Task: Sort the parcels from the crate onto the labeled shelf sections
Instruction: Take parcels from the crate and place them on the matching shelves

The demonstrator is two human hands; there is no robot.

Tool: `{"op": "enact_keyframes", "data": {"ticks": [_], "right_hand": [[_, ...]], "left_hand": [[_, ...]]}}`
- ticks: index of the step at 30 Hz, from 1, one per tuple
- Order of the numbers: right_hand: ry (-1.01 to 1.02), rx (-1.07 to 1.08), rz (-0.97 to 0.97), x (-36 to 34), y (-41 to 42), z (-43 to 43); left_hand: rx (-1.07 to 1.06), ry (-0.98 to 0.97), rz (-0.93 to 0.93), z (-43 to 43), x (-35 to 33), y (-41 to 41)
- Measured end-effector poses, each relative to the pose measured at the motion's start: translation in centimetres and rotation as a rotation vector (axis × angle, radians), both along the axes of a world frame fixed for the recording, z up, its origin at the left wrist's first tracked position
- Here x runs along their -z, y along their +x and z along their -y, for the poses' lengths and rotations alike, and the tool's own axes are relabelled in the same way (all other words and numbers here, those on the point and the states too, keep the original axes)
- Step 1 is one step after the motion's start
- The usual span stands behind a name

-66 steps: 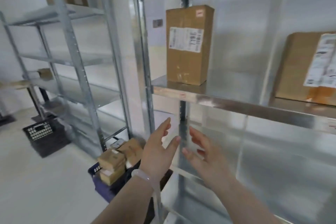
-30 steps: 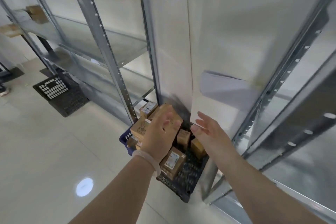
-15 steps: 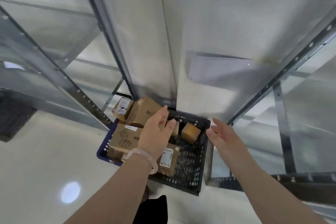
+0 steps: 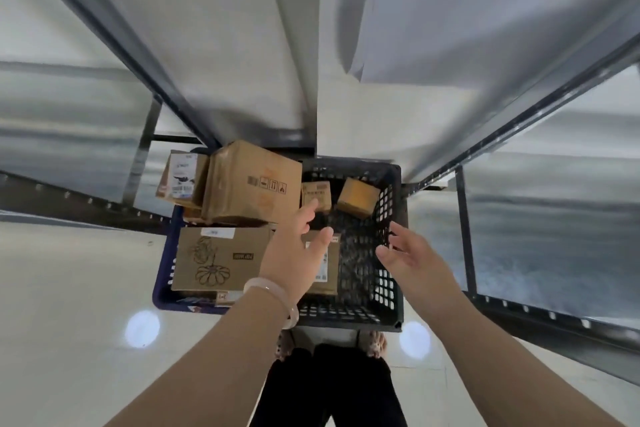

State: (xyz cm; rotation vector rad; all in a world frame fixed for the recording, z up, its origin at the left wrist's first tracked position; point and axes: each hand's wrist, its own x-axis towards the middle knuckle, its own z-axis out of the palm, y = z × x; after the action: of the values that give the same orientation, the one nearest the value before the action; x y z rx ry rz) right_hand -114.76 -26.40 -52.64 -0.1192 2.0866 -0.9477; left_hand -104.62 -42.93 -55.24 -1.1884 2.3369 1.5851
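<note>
Both our hands hang open, holding nothing: left hand (image 4: 294, 253) over the crate's (image 4: 346, 314) middle, right hand (image 4: 412, 253) by its right wall. The small box (image 4: 317, 196) at the far edge looks light and stiff; we'd pinch opposite sides.

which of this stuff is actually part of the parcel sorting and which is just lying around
Job:
black crate, blue crate, flower-print parcel, big parcel, small parcel, shelf frame, left hand, right hand

Just there:
bracelet, slippers, white sheet (purpose unclear)
</note>
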Motion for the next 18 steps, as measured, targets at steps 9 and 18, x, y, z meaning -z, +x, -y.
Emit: {"op": "enact_keyframes", "data": {"ticks": [9, 18], "right_hand": [[0.185, -0.051, 0.179, 22.8, -0.3, 0.4], [0.353, -0.093, 0.266, 43.5, 0.0, 1.9]], "left_hand": [[0.009, 0.115, 0.248, -1.0, 21.8, -0.6], [-0.130, 0.206, 0.519, -2.2, 43.1, -1.3]]}}
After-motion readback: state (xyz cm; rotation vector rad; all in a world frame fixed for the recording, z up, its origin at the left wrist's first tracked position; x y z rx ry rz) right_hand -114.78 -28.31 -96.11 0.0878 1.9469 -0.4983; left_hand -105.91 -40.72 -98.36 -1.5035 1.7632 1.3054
